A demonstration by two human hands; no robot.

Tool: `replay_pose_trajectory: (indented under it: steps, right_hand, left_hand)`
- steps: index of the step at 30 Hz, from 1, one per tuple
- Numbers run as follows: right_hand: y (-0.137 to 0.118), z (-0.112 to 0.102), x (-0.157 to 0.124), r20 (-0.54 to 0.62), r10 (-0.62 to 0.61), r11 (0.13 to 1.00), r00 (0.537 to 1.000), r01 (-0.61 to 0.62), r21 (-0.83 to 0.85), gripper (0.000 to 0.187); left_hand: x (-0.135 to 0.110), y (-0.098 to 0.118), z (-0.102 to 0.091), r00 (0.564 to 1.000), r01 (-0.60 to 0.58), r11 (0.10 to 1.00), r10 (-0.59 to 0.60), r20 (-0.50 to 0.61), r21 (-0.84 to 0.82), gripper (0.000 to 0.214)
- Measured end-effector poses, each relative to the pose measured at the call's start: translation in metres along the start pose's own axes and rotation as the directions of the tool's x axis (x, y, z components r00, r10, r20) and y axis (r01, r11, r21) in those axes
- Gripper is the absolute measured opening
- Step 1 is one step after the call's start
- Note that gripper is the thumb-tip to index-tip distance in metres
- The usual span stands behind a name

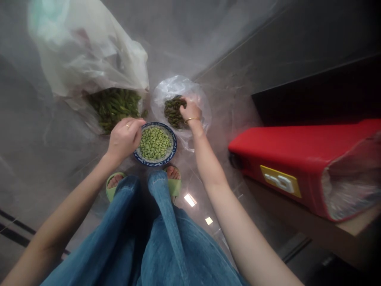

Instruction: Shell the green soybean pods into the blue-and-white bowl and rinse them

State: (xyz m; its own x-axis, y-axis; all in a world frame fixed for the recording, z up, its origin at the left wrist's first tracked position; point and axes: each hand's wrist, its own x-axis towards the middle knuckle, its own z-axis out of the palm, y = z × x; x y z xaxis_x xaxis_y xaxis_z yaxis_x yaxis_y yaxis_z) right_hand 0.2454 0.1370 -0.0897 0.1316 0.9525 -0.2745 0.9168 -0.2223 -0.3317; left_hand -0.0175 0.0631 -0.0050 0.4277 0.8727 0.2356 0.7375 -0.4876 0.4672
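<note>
A person in blue jeans [169, 234] and green slippers [175, 186] reached down with both hands over a gray floor [220, 99], where green bean pods [119, 105] lay in the mouth of a large whitish plastic bag [89, 59]. The slender pods were jumbled, their long axes pointing several ways; the bag itself ran from the upper left toward the person, its opening facing the feet. The left hand [124, 137], a ring on one finger, was curled at the left rim of a blue-and-white bowl [155, 163], thumb and fingers drawn together; whether they gripped anything could not be told. Shelled green beans [155, 143] covered the bottom of the bowl, which sat just in front of the slippers. Beyond its right side, a clear plastic bag [162, 89] was spread open around a heap of brownish-green pods [173, 113], likewise lying at mixed angles. The right hand [191, 109], a gold bangle at its wrist, reached into that heap with bent fingers, its grip unclear. At right, a red bin [285, 139] showed a clear plastic lining.
</note>
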Motion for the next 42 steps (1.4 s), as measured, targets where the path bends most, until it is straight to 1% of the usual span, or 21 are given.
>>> replay_pose_trajectory:
  steps: [5,8,10,12,13,14,15,16,18,20,21,23,25,28,32,35,38,42]
  right_hand:
    - [-0.001,-0.005,-0.009,0.063,0.004,0.999,0.998,-0.002,-0.033,0.026]
    - [0.002,-0.005,-0.012,0.034,-0.007,1.0,0.999,0.007,0.008,0.024]
    - [0.006,-0.005,-0.014,-0.014,-0.006,0.996,1.0,0.007,0.087,0.021]
    - [0.007,-0.004,-0.02,-0.055,0.005,0.963,0.998,0.01,0.269,0.019]
    - [0.006,-0.005,-0.025,-0.057,0.016,0.919,0.998,0.008,0.395,0.02]
    - [0.003,-0.005,-0.033,-0.037,0.025,0.849,0.999,-0.002,0.529,0.022]
    - [-0.002,-0.007,-0.042,0.004,0.027,0.758,1.0,-0.022,0.652,0.025]
    - [-0.008,-0.009,-0.054,0.061,0.016,0.656,0.998,-0.057,0.753,0.029]
    - [-0.022,-0.016,-0.078,0.201,-0.052,0.48,0.978,-0.152,0.864,0.036]
    - [-0.036,-0.025,-0.102,0.327,-0.138,0.367,0.935,-0.258,0.894,0.039]
    - [-0.042,-0.029,-0.111,0.371,-0.174,0.331,0.912,-0.301,0.894,0.039]
    - [-0.052,-0.034,-0.125,0.428,-0.216,0.281,0.877,-0.364,0.888,0.038]
    - [-0.06,-0.035,-0.132,0.46,-0.212,0.239,0.862,-0.41,0.88,0.039]
    - [-0.072,-0.03,-0.139,0.491,-0.122,0.164,0.862,-0.471,0.867,0.044]
    - [-0.088,-0.018,-0.146,0.454,0.066,0.102,0.888,-0.459,0.883,0.047]
    - [-0.097,-0.012,-0.15,0.448,0.115,0.072,0.887,-0.457,0.886,0.049]
    - [-0.102,-0.008,-0.152,0.436,0.142,0.071,0.888,-0.449,0.891,0.048]
    - [-0.105,-0.004,-0.154,0.396,0.177,0.103,0.901,-0.418,0.903,0.05]
  left_hand:
    - [-0.001,0.003,0.002,0.999,-0.001,0.999,0.002,0.037,-0.041,0.023]
    - [-0.003,0.002,0.003,0.999,-0.004,0.999,0.006,0.048,-0.048,0.022]
    - [-0.005,0.003,0.004,0.998,-0.002,0.999,0.005,0.058,-0.052,0.021]
    - [-0.006,0.004,0.004,0.998,0.01,0.997,-0.006,0.056,-0.071,0.022]
    - [-0.006,0.005,0.004,0.999,0.021,0.996,-0.017,0.046,-0.089,0.022]
    - [-0.006,0.007,0.003,0.999,0.034,0.993,-0.03,0.034,-0.111,0.022]
    - [-0.005,0.009,0.002,0.999,0.046,0.99,-0.043,0.021,-0.133,0.023]
    - [-0.005,0.011,0.001,0.999,0.051,0.986,-0.051,0.007,-0.156,0.024]
    - [-0.002,0.016,-0.001,0.999,0.026,0.979,-0.03,-0.018,-0.204,0.025]
    - [-0.001,0.02,-0.004,0.999,-0.051,0.967,0.046,-0.027,-0.248,0.027]
    - [-0.001,0.022,-0.005,0.995,-0.097,0.958,0.093,-0.026,-0.269,0.028]
    - [-0.002,0.024,-0.006,0.987,-0.157,0.94,0.159,-0.019,-0.303,0.026]
    - [-0.004,0.026,-0.007,0.986,-0.162,0.936,0.168,-0.008,-0.313,0.024]
    - [-0.008,0.027,-0.007,0.991,-0.133,0.953,0.137,-0.004,-0.272,0.025]
    - [-0.013,0.025,-0.002,0.989,-0.147,0.977,0.149,0.002,-0.157,0.033]
    - [-0.017,0.025,0.002,0.986,-0.161,0.983,0.163,0.016,-0.089,0.039]
    - [-0.02,0.026,0.004,0.984,-0.177,0.984,0.177,0.0,-0.031,0.043]
    - [-0.021,0.029,0.002,0.989,-0.137,0.991,0.137,0.05,-0.009,0.043]
